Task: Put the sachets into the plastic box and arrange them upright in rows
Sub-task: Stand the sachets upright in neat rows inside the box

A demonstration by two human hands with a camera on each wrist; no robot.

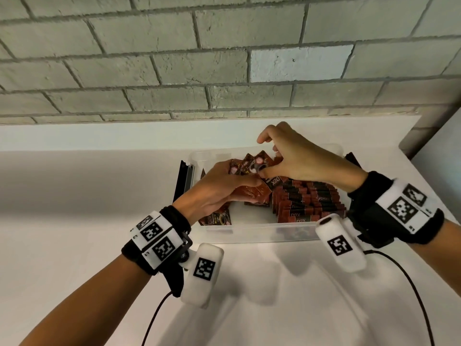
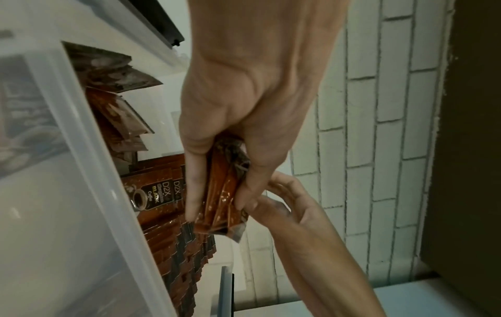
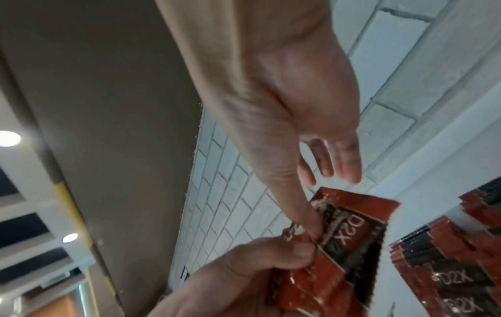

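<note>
A clear plastic box (image 1: 249,236) stands on the white counter. My left hand (image 1: 219,186) grips a small bundle of red-brown sachets (image 1: 254,194) over the box's left half; the same bundle (image 2: 222,201) sits between its thumb and fingers. My right hand (image 1: 294,156) reaches in from the right and pinches the top sachet (image 3: 349,227) of that bundle with its thumb, the other fingers spread. Upright rows of sachets (image 1: 309,198) fill the box's right half. Loose sachets lie at the back (image 1: 252,163), and one loose sachet (image 1: 217,218) lies at the front left.
A black strip-like object (image 1: 184,178) lies beside the box's left wall, and another dark item (image 1: 351,156) shows behind its right corner. A brick wall (image 1: 224,71) rises right behind the counter. Cables (image 1: 409,283) trail from both wrists across the white counter in front.
</note>
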